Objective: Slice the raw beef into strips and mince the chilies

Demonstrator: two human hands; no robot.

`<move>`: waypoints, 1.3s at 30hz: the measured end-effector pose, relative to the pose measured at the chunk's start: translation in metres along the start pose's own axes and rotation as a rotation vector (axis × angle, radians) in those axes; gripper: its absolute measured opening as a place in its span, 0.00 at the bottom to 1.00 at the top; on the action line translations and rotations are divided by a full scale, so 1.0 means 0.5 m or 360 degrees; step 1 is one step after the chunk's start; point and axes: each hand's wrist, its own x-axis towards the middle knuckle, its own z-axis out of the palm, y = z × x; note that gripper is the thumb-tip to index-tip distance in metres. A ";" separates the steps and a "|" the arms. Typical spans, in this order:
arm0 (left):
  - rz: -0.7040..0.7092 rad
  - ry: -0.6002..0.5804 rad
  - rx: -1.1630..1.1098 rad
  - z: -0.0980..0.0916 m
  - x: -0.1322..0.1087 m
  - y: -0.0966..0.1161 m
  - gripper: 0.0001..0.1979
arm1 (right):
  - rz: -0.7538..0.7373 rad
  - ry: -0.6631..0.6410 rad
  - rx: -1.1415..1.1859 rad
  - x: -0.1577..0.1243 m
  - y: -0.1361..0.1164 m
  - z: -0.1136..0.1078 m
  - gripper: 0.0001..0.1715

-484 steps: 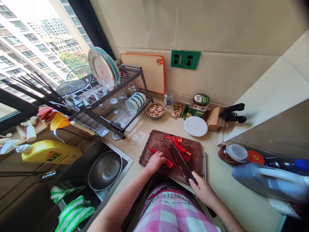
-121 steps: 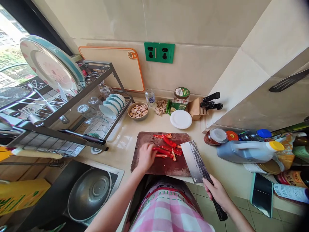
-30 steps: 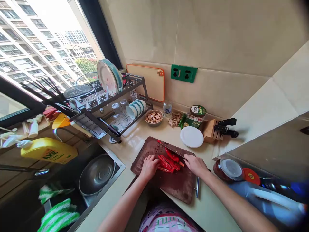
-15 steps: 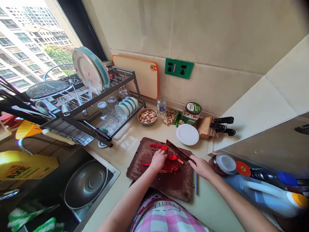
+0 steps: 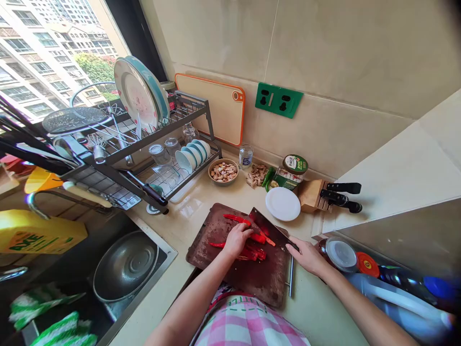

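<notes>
Red chili peppers [image 5: 252, 253], some cut open, lie on a dark brown cutting board [image 5: 266, 283]. My left hand [image 5: 237, 239] rests over them with its fingers bent onto a red pepper piece. My right hand [image 5: 305, 253] is closed round the black handle of a cleaver [image 5: 270, 227]. The cleaver's dark blade reaches up and left over the board's upper right part, beside a small orange-red strip [image 5: 267, 239]. One long red pepper [image 5: 236, 219] lies near the top edge, above my left hand.
Behind the board stand a bowl of garlic [image 5: 224, 172], ginger [image 5: 256, 176], green peppers [image 5: 268, 178], a white plate [image 5: 283, 203] and a knife block [image 5: 311, 194]. A dish rack [image 5: 162, 129] and sink [image 5: 169, 254] are left; bottles [image 5: 392, 298] stand right.
The view has shifted slightly. The cleaver's blade has tilted flatter, showing more of its side, and my right hand has moved a little right. My left hand stays on the peppers.
</notes>
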 end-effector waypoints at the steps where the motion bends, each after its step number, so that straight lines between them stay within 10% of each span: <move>1: -0.0025 0.0055 -0.0009 0.001 -0.007 0.000 0.13 | -0.0016 -0.0015 -0.0029 0.001 -0.006 -0.001 0.18; 6: -0.0092 0.0156 -0.0091 -0.014 -0.047 0.002 0.12 | -0.0130 -0.0132 -0.0282 0.014 -0.047 -0.011 0.15; 13: -0.0582 0.1087 -0.1063 -0.090 -0.001 -0.038 0.17 | -0.0232 -0.0267 -0.0614 0.052 -0.129 -0.039 0.11; 20: -0.0649 0.0818 -0.1971 -0.050 0.065 -0.077 0.17 | -0.0211 -0.0305 -0.0863 0.075 -0.191 -0.034 0.12; 39: -0.0512 0.0709 -0.1634 -0.014 0.044 -0.042 0.15 | -0.0122 -0.0324 -0.0840 0.052 -0.084 0.080 0.12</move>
